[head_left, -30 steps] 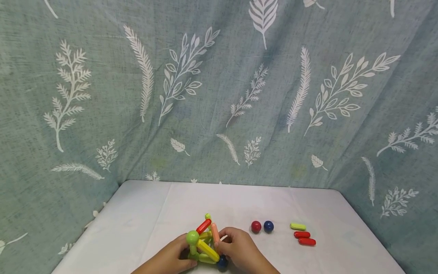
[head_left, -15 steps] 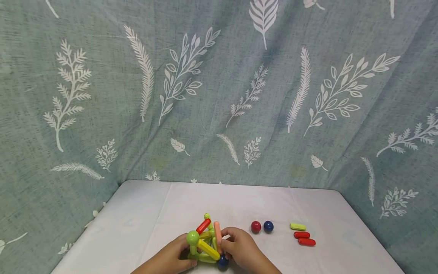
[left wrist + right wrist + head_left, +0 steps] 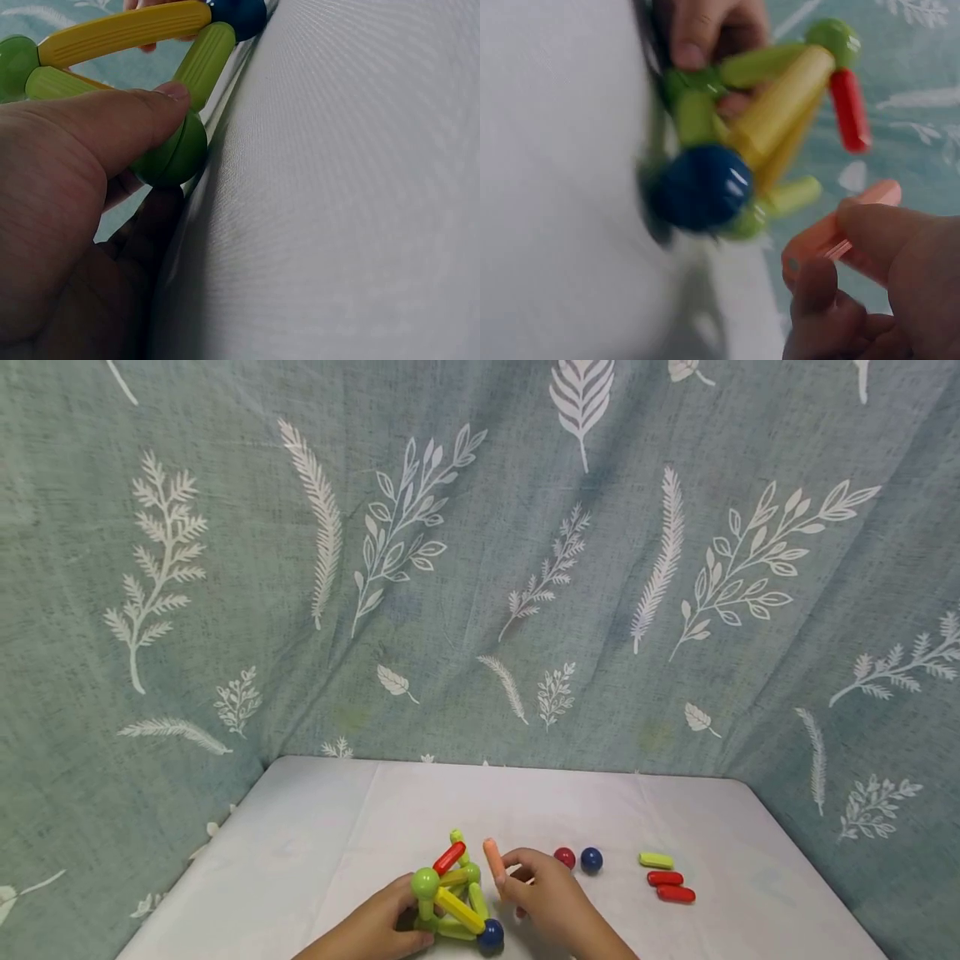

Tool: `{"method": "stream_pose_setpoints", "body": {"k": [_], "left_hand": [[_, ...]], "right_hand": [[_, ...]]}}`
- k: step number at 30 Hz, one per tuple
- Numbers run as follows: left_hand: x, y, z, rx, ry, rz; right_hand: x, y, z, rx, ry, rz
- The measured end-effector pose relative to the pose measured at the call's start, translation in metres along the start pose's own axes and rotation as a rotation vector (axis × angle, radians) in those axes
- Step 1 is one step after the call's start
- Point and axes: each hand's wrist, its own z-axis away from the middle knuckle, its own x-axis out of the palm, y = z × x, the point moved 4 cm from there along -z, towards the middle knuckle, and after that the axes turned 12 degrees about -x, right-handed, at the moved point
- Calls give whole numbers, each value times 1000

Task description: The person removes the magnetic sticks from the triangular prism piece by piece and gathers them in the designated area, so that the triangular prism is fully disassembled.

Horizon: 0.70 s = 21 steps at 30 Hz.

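Observation:
A frame of coloured rods and balls, apparently a magnetic building set, stands on the table in the head view. My left hand (image 3: 382, 918) grips its lower left corner, thumb and fingers around a green ball (image 3: 176, 154). The frame has yellow rods (image 3: 459, 911), green rods, an upper green ball (image 3: 425, 883) and a blue ball (image 3: 491, 935) at the lower right. From the upper green ball a red rod (image 3: 450, 858) slants up. Just right of the frame, my right hand (image 3: 551, 897) pinches a salmon-orange rod (image 3: 810, 244), which touches no part of the frame.
Beyond my right hand lie a loose red ball (image 3: 565, 858) and a dark blue ball (image 3: 592, 860). Farther right are a lime rod (image 3: 656, 861) and two red rods (image 3: 677, 893). A leaf-patterned curtain (image 3: 450, 568) surrounds the white table (image 3: 315, 827) at the back and sides.
My right hand has drawn the orange rod away to the right from its place above the blue ball, baring that ball and a green rod. My left hand keeps its grip.

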Motion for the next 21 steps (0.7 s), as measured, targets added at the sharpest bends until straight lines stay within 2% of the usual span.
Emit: {"method": "stream_pose_setpoints", "body": {"k": [5, 9, 12, 17, 21], "left_hand": [[1, 0, 0, -9, 4, -9], [0, 0, 0, -18, -12, -6], [0, 0, 0, -19, -16, -6], [-1, -2, -1, -46, -26, 11], [-2, -2, 0, -52, -29, 25]], "right_hand": [[-43, 10, 6, -9, 123, 190], [-83, 28, 16, 56, 223, 297], [-114, 42, 25, 99, 264, 364], [-158, 69, 42, 185, 313, 364], [-183, 89, 51, 241, 315, 339]]}}
